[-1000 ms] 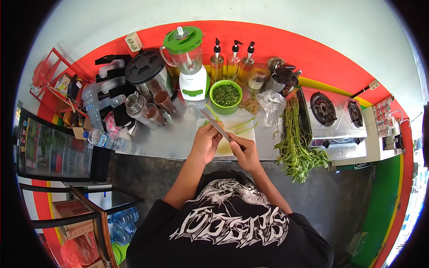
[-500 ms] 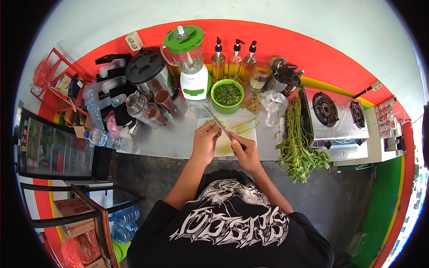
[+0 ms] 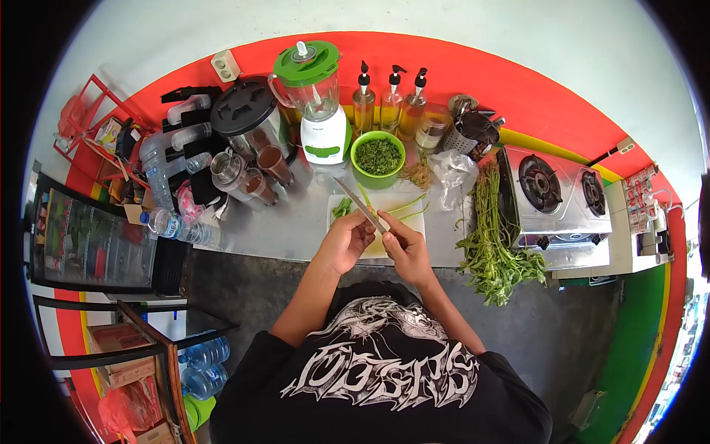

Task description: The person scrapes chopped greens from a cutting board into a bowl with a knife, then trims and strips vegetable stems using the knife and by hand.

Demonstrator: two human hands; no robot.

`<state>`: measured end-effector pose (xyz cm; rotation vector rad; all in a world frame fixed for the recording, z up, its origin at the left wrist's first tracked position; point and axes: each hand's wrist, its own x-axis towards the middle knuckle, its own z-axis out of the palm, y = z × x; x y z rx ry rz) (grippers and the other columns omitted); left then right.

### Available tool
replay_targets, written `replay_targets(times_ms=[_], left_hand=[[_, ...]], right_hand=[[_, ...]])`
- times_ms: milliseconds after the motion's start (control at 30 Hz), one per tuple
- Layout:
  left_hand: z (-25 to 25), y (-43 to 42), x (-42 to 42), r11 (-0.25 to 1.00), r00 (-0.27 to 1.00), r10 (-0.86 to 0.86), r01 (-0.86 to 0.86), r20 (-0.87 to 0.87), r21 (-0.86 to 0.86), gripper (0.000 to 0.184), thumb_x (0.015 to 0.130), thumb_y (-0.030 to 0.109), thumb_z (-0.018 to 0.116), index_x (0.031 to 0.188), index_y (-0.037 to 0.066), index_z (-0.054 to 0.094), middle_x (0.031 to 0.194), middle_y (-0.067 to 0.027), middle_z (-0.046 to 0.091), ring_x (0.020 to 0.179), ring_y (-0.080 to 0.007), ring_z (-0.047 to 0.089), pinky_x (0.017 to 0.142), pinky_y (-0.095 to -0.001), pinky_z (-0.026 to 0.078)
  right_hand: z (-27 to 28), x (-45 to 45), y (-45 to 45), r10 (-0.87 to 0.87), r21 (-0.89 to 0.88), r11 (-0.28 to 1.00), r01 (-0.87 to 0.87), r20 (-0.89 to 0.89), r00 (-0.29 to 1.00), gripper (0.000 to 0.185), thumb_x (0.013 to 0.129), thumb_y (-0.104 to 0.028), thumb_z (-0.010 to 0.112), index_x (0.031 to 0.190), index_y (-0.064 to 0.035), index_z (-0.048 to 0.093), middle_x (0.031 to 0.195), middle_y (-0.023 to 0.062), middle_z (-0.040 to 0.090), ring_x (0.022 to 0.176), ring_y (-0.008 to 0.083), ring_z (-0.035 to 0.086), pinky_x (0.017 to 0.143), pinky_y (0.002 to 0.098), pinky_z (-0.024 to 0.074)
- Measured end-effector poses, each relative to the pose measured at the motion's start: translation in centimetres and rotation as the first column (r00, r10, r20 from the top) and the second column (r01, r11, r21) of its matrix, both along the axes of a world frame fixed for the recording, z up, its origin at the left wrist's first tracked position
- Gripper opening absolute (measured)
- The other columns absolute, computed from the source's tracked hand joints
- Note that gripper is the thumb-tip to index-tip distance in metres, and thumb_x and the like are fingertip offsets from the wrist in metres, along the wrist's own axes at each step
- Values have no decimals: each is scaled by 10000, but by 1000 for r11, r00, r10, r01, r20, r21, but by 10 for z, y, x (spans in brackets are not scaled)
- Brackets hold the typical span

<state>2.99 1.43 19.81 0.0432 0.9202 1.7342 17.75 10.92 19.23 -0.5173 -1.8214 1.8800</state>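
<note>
My right hand (image 3: 407, 249) grips a knife (image 3: 354, 196) close to the handle, its blade slanting up and left above the board. My left hand (image 3: 347, 240) is closed at the near side of the blade, fingertips pinched on a thin green stem (image 3: 364, 194) that sticks up beside the knife. The fingers partly hide its lower end. Under both hands lies a white cutting board (image 3: 414, 226). Green leaves (image 3: 342, 208) rest on its left side and loose green stems (image 3: 409, 208) on its right. Beyond the board stands a green bowl (image 3: 377, 176) of leafy pieces.
A bundle of leafy stalks (image 3: 492, 237) hangs over the counter's front edge at right, beside a two-burner stove (image 3: 555, 200). Behind stand a blender (image 3: 322, 133), pump bottles (image 3: 390, 103) and a clear plastic bag (image 3: 452, 172). Metal cups (image 3: 226, 169) and water bottles (image 3: 166, 226) are left.
The green stem, earlier lying along the blade, now points more upright beside it. My left hand has shifted slightly lower and right, and leaves on the board's left show more.
</note>
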Motion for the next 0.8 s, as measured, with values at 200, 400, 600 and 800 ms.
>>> replay_targets(times_ms=[200,400,600,800], left_hand=[[-3,1,7,1000,999,-24,24,-22,-17,135,997,184,640,1041,81,714,852,56,644,788,-63,564,743,-236,463],[-4,5,13,999,979,35,-41,-203,-24,133,995,152,634,1053,73,723,849,62,628,785,-54,552,740,-229,448],[3,5,11,997,987,72,-71,-147,11,108,991,136,635,1013,77,723,839,54,606,756,-53,516,719,-218,424],[-3,4,15,999,984,36,-38,-173,-9,99,983,125,641,1014,66,714,838,43,626,767,-56,539,734,-217,446]], right_hand=[[5,2,-1,-2,45,999,3,-14,1000,431,1033,-114,593,1456,-32,567,751,-62,494,664,38,394,586,218,355],[7,6,0,17,37,999,-19,41,999,436,1076,-178,547,1490,-42,527,760,-55,480,653,42,410,568,218,368],[9,10,-1,-8,70,998,2,76,997,426,1081,-176,538,1488,-49,533,757,-60,473,653,39,403,566,214,366],[3,13,-1,-8,29,1000,6,64,998,423,1083,-174,533,1492,-64,533,762,-62,473,655,38,400,571,211,367]])
